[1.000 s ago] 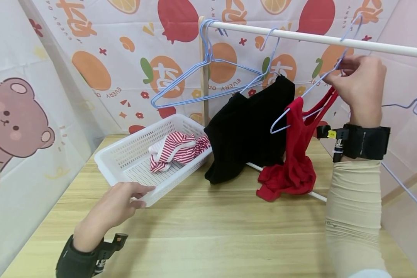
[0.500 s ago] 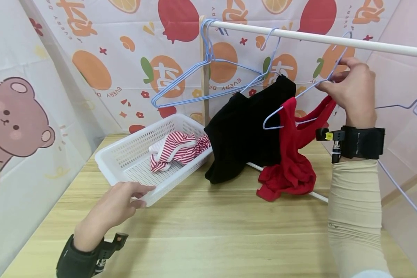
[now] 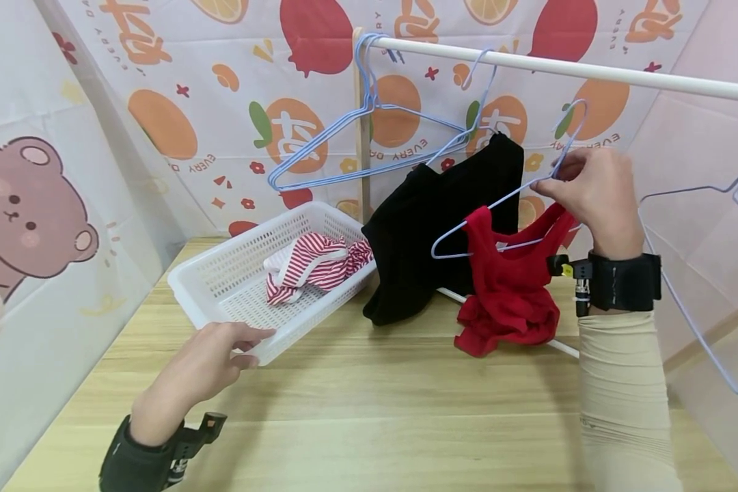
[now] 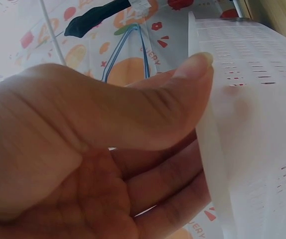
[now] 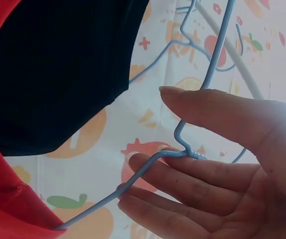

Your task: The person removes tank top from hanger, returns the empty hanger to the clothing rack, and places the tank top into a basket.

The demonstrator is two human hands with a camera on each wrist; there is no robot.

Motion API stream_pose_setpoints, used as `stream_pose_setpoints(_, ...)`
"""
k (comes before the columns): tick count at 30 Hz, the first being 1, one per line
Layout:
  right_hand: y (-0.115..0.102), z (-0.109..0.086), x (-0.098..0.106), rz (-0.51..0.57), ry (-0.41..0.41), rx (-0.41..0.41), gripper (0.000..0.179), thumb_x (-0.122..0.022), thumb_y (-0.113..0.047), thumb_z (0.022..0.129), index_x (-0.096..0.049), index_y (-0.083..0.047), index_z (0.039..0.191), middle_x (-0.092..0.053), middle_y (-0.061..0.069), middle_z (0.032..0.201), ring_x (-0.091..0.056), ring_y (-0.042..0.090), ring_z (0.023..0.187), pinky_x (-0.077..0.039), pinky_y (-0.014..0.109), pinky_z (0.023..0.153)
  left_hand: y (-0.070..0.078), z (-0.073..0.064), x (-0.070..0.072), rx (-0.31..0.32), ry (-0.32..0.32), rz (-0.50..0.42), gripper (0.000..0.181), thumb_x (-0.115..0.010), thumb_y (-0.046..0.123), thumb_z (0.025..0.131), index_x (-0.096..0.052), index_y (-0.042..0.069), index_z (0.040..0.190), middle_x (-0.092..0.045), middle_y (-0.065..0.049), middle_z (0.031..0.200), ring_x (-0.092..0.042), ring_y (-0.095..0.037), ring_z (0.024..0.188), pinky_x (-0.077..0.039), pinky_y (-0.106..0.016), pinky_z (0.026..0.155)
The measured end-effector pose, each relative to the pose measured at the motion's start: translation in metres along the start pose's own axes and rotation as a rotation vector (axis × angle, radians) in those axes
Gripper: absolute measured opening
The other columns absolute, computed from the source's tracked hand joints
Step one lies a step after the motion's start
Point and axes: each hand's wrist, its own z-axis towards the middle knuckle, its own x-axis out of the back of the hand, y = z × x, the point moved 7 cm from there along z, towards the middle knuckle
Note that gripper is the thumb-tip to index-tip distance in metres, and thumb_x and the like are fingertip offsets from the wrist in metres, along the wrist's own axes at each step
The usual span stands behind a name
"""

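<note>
White basket (image 3: 310, 326): right corner behind the black garment (image 3: 412, 253)
Black garment: right part behind the red tank top (image 3: 509, 290)
Clothes rail (image 3: 553, 65) and rightmost hanger (image 3: 691, 188): cut off at right
Left hand (image 4: 108, 144), wrist view: lower fingertips hidden by the basket

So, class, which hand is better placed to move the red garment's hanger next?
Right, I'd judge: the right hand grips the hanger bearing the red garment, below the rail; the left hand holds the basket, far from the hanger.

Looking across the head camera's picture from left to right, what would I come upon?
Bear print → left hand → striped cloth → black garment → red garment → right hand → hanger by the right edge.
</note>
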Motion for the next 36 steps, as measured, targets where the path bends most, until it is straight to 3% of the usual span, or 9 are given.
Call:
stream_pose_setpoints(3, -0.002, -0.007, -0.004, -0.013, -0.006, 0.008, 0.049, -0.079, -0.035, 0.09, -0.073, 0.005, 0.117, -0.071, 0.031, 0.112, -0.066, 0.042, 0.099, -0.043, 0.021, 0.063, 0.0, 0.001, 0.0, 0.0, -0.004, 0.0, 0.042, -0.083, -0.004, 0.077, -0.078, 0.006, 0.118, -0.079, -0.011, 0.103, -0.075, -0.025, 0.094, -0.059, -0.048, 0.081)
stream_pose_setpoints(9, -0.012, -0.022, -0.015, -0.023, -0.035, 0.036, 0.047, -0.079, -0.033, 0.09, -0.071, 0.005, 0.115, -0.072, 0.03, 0.108, -0.066, 0.043, 0.096, -0.047, 0.034, 0.066, -0.003, 0.001, -0.001, 0.017, -0.019, -0.009, 0.042, -0.083, -0.003, 0.078, -0.077, 0.004, 0.119, -0.079, -0.014, 0.106, -0.075, -0.028, 0.095, -0.059, -0.051, 0.083)
stream_pose_setpoints(15, -0.022, -0.037, -0.025, 0.001, 0.0, 0.109, 0.039, -0.082, -0.028, 0.087, -0.074, 0.006, 0.103, -0.074, 0.029, 0.096, -0.067, 0.042, 0.087, -0.045, 0.036, 0.064, -0.004, 0.001, -0.002, 0.013, -0.016, 0.0, 0.043, -0.083, -0.003, 0.078, -0.077, 0.005, 0.119, -0.079, -0.013, 0.105, -0.075, -0.028, 0.095, -0.058, -0.052, 0.083)
stream_pose_setpoints(23, -0.031, -0.055, -0.038, -0.016, 0.011, 0.17, 0.035, -0.083, -0.024, 0.086, -0.072, 0.007, 0.099, -0.074, 0.029, 0.095, -0.064, 0.045, 0.089, -0.046, 0.052, 0.078, -0.002, 0.002, -0.001, 0.009, -0.01, -0.008, 0.042, -0.083, -0.003, 0.078, -0.077, 0.005, 0.119, -0.079, -0.013, 0.105, -0.075, -0.027, 0.095, -0.058, -0.052, 0.083)
stream_pose_setpoints(36, -0.031, -0.08, -0.052, -0.034, 0.044, 0.157, 0.039, -0.085, -0.022, 0.084, -0.07, 0.009, 0.103, -0.075, 0.029, 0.101, -0.065, 0.047, 0.087, -0.046, 0.045, 0.071, -0.003, 0.004, 0.0, 0.003, -0.004, -0.003, 0.042, -0.083, -0.003, 0.078, -0.077, 0.006, 0.119, -0.079, -0.012, 0.104, -0.075, -0.027, 0.094, -0.058, -0.052, 0.083)
